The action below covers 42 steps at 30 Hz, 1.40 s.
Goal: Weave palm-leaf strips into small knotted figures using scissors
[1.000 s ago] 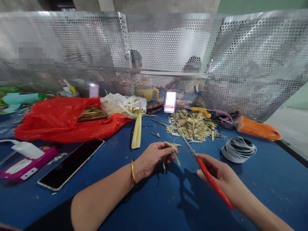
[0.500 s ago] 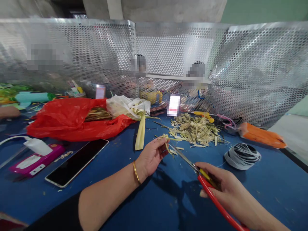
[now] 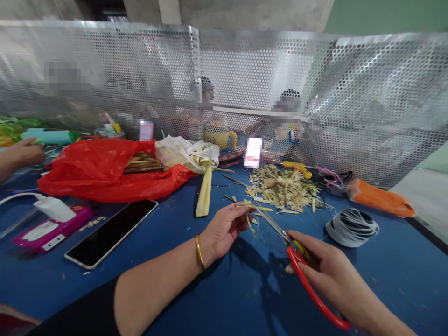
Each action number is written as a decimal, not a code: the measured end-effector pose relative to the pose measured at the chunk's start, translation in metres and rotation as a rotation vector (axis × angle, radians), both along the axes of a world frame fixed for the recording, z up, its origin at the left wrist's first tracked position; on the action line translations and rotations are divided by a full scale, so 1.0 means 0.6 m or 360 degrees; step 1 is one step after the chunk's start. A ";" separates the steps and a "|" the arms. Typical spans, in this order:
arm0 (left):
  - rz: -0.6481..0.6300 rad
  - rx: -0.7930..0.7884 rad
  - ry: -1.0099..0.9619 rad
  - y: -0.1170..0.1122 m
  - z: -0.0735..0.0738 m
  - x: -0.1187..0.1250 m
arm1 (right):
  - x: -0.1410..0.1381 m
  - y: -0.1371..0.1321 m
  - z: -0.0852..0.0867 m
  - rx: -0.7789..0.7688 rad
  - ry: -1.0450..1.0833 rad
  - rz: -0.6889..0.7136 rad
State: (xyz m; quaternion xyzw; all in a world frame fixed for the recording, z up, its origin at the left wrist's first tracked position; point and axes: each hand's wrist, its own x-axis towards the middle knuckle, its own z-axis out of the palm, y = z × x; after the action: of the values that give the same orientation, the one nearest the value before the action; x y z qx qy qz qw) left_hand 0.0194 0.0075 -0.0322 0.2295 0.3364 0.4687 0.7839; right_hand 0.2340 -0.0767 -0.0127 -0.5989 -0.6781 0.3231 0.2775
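Observation:
My left hand (image 3: 224, 228), with a gold bangle at the wrist, pinches a small piece of pale green leaf strip (image 3: 249, 223) above the blue table (image 3: 217, 298). My right hand (image 3: 327, 275) grips red-handled scissors (image 3: 297, 261), whose blades point up-left and meet the leaf piece just right of my left fingertips. A heap of cut leaf scraps (image 3: 282, 186) lies behind the hands. A long pale leaf strip (image 3: 205, 193) lies to the left of the heap.
A red plastic bag (image 3: 98, 172) with dry leaves and a white bag (image 3: 185, 151) sit at the left rear. A black phone (image 3: 112, 232), a pink phone (image 3: 52, 228), a coil of white cord (image 3: 352, 226) and an orange packet (image 3: 381, 198) lie around. Another person's hand (image 3: 21, 154) shows at far left. A perforated metal screen (image 3: 245, 79) closes the back.
The scissors swung in from the right and their blades came to the leaf piece in my left hand. Another person's hand came into view at far left.

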 end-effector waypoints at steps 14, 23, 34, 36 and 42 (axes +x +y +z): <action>0.0014 0.0031 0.0051 0.002 -0.002 -0.001 | 0.004 0.002 0.011 0.0052 -0.0039 0.0044; 0.0004 0.0010 0.0057 0.001 0.004 -0.002 | 0.008 0.008 0.009 0.0095 -0.0265 -0.0120; -0.0095 -0.0162 -0.0075 0.002 0.014 -0.009 | 0.010 0.019 -0.019 0.0245 -0.1046 -0.0135; -0.0093 -0.0138 -0.0056 0.001 0.014 -0.008 | 0.009 0.018 -0.023 0.0209 -0.1121 -0.0088; -0.0073 0.0089 0.0124 -0.005 0.007 -0.001 | 0.004 0.020 -0.023 0.0160 -0.1198 0.0011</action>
State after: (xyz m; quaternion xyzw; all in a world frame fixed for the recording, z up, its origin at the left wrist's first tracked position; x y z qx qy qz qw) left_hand 0.0187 0.0043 -0.0277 0.2770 0.3481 0.4507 0.7740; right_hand 0.2364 -0.0645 -0.0266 -0.6591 -0.7496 0.0478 0.0370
